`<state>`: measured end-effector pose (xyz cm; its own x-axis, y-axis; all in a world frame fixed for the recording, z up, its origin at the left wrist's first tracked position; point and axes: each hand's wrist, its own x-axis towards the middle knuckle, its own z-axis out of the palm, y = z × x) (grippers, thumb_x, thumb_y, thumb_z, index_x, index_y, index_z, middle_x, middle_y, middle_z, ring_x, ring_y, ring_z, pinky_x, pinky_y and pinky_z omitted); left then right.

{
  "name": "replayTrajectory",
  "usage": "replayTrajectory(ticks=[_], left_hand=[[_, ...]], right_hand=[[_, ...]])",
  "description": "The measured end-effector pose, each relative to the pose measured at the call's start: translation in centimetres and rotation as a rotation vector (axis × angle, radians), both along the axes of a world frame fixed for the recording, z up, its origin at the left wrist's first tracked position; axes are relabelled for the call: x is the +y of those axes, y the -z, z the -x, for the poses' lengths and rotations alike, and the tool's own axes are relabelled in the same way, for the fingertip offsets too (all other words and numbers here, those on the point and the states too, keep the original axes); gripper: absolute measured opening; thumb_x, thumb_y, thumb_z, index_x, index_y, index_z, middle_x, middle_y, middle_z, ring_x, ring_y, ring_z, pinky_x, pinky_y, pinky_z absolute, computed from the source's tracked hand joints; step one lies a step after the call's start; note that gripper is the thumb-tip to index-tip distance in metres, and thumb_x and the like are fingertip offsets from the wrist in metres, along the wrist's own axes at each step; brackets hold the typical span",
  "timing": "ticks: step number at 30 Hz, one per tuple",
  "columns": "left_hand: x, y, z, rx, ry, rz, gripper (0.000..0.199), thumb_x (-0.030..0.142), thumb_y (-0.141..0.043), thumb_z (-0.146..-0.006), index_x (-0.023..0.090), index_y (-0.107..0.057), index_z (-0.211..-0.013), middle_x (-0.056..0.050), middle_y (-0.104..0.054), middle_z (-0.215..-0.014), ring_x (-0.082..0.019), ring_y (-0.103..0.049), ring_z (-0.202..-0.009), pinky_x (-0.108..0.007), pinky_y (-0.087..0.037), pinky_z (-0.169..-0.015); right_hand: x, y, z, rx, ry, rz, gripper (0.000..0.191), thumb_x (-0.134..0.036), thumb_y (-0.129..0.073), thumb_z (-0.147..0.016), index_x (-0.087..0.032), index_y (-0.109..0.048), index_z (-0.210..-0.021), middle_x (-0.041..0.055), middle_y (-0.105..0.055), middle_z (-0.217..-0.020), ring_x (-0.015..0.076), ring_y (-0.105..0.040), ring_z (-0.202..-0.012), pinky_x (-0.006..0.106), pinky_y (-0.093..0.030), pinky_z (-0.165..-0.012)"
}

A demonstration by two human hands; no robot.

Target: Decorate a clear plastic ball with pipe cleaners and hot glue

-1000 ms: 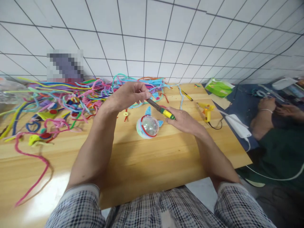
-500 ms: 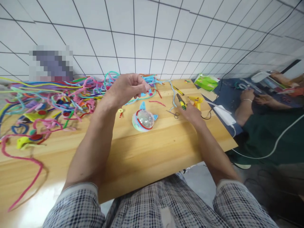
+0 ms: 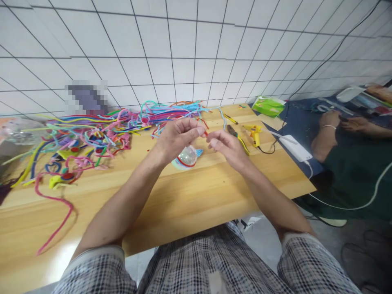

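Note:
My left hand point(image 3: 180, 136) pinches a small red piece point(image 3: 206, 133) between thumb and fingertips, above the wooden table. Close on its right, my right hand point(image 3: 228, 149) has its thumb and fingers closed near the same red piece; whether they grip it is too small to tell. Below and between my hands lies a clear dome point(image 3: 187, 156) with a red rim, a pale base and a blue striped ear at its right; my left hand hides its upper left. Dark-jawed pliers point(image 3: 244, 146) with yellow handles lie just beyond my right hand.
Tangled colourful pipe cleaners point(image 3: 107, 130) cover the table's back left. A yellow glue gun point(image 3: 255, 134), a yellow cutter point(image 3: 230, 118), a green packet point(image 3: 268, 106) and a white power strip point(image 3: 295, 148) are at the right. Another person's hands point(image 3: 330, 119) are at the far right.
My right hand has let go of the pliers and moved left to meet my left hand. The pliers now rest on the table. The camera view has shifted slightly.

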<state>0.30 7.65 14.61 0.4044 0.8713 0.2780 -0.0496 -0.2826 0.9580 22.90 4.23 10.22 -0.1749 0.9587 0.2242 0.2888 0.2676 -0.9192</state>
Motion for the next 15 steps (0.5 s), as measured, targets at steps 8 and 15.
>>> replayTrajectory(ticks=[8,15], left_hand=[[-5.2,2.2,-0.2,0.008,-0.229,-0.035,0.034,0.054,-0.087,-0.089,0.021,-0.083,-0.093,-0.004,-0.079,-0.082,-0.015,-0.063,-0.069,-0.029,-0.053,-0.066],[-7.8,3.9,-0.3,-0.072,-0.222,-0.011,0.032,0.048,-0.089,-0.089,0.022,-0.08,-0.104,-0.003,-0.079,-0.087,-0.016,-0.067,-0.073,-0.03,-0.055,-0.069]], right_hand=[[-3.5,0.8,3.7,0.152,0.126,-0.14,0.036,-0.06,-0.081,-0.096,-0.026,-0.072,-0.1,0.0,-0.077,-0.092,0.0182,-0.068,-0.081,0.035,-0.057,-0.078],[-5.0,1.3,3.8,0.112,0.121,-0.214,0.024,-0.05,-0.074,-0.102,-0.026,-0.071,-0.099,0.0005,-0.079,-0.091,0.0177,-0.073,-0.078,0.034,-0.06,-0.076]])
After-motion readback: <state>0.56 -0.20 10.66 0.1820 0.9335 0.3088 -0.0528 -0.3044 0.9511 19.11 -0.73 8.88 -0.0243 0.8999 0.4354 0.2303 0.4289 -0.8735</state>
